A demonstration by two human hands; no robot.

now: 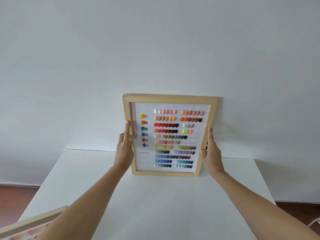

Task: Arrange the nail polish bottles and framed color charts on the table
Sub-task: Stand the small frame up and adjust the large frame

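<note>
Rows of small nail-shaped colour swatches — pinks, oranges, reds, greens, blues — fill the framed color chart [170,135], set in a pale wood frame with "128" printed at lower left. It stands nearly upright on the white counter [147,205], by the wall, left hand [123,149] and right hand [212,153] clasping its side edges. Second frame [32,222] — only its corner shows, at the counter's near left.

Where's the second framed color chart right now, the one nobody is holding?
In the head view, the second framed chart shows only as a corner at the bottom left, at the table's near left edge, beside the left forearm.
</note>
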